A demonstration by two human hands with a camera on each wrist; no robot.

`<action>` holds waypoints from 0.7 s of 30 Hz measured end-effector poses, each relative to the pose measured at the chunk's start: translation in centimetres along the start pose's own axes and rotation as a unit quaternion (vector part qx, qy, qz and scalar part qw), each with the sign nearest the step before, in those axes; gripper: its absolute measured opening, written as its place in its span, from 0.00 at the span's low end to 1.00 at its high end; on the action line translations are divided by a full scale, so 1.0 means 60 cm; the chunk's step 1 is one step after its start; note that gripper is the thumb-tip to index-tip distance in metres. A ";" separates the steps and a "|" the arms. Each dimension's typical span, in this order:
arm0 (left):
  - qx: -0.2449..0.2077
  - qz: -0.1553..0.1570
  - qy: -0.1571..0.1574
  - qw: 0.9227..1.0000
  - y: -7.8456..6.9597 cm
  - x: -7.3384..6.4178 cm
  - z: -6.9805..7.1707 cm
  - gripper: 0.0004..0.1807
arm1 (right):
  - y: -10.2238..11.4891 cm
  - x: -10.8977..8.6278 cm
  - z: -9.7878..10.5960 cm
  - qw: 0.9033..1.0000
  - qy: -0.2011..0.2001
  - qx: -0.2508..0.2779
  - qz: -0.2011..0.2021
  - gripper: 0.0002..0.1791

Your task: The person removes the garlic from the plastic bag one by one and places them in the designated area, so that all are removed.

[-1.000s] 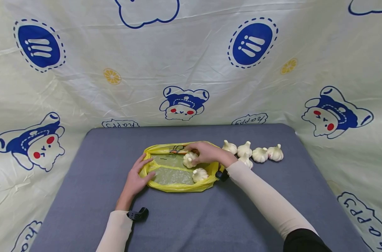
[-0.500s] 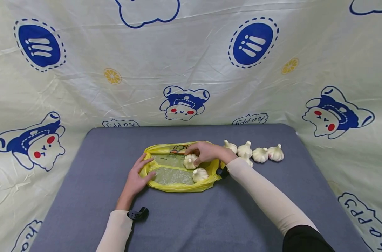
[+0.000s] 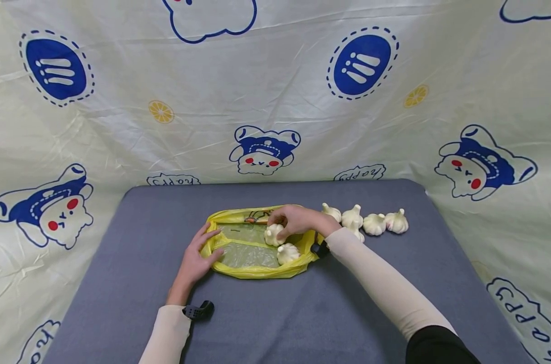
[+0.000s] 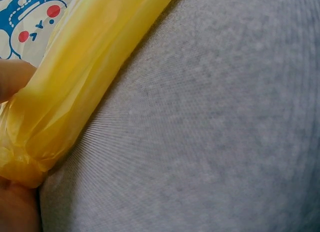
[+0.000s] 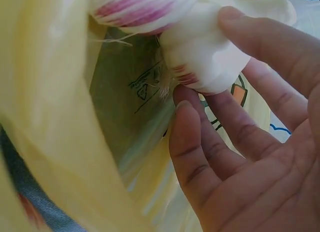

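Note:
A yellow plastic bag (image 3: 257,273) lies on its base with its mouth spread wide and its rim folded down. My left hand (image 3: 194,260) grips the left end of that rim, fingers and thumb reaching over the edge; the left wrist view shows the folded yellow plastic (image 4: 85,76) close up. Inside the bag, toward the back right, my right hand (image 3: 298,220) holds a garlic bulb (image 5: 210,56) between thumb and fingertips. A second garlic bulb (image 3: 287,254) rests in the bag just in front, and in the right wrist view its purple-streaked side (image 5: 135,11) sits against the held one.
Several more garlic bulbs (image 3: 374,224) are grouped on the grey cloth-covered table (image 3: 266,323) right of the bag; my right sleeve (image 3: 380,283) partly covers the nearest. Behind the table hangs a printed white sheet (image 3: 275,81).
Both hands stay almost where they were, the right one still holding the garlic bulb in the bag. My right forearm has shifted slightly and covers more of the nearest loose bulb.

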State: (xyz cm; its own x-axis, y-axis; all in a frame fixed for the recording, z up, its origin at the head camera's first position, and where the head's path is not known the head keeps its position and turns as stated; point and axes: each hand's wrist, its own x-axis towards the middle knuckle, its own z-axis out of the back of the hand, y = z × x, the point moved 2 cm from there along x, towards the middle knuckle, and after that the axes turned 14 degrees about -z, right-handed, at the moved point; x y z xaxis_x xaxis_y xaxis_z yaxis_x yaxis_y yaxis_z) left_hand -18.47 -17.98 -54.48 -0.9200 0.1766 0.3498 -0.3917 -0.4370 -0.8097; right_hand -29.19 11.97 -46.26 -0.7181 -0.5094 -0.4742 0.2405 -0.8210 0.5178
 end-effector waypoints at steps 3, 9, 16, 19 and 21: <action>-0.002 0.000 0.000 1.000 0.001 0.000 -0.001 0.31 | 0.001 -0.001 0.001 1.000 -0.003 0.000 0.001 0.19; -0.002 0.000 -0.001 1.000 0.000 -0.002 0.000 0.31 | 0.002 -0.005 0.004 1.000 -0.011 0.007 0.002 0.18; 0.001 0.004 0.001 1.000 0.000 -0.003 0.001 0.31 | -0.004 -0.010 0.004 0.998 -0.040 0.042 0.012 0.20; 0.001 0.006 0.002 1.000 0.000 -0.003 0.001 0.31 | -0.009 -0.014 0.002 0.996 -0.061 0.071 0.015 0.22; 0.003 0.005 0.003 1.000 0.000 -0.003 0.000 0.31 | -0.010 -0.020 0.000 0.993 -0.074 0.087 0.017 0.22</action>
State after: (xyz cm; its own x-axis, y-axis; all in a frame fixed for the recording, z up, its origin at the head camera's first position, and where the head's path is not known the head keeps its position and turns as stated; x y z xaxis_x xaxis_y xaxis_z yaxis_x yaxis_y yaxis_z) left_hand -18.33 -18.03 -54.55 -0.9242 0.1771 0.3383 -0.3818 -0.4443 -0.8105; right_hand -28.46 13.05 -46.00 -0.8032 -0.4816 -0.3506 0.1596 -0.7409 0.6523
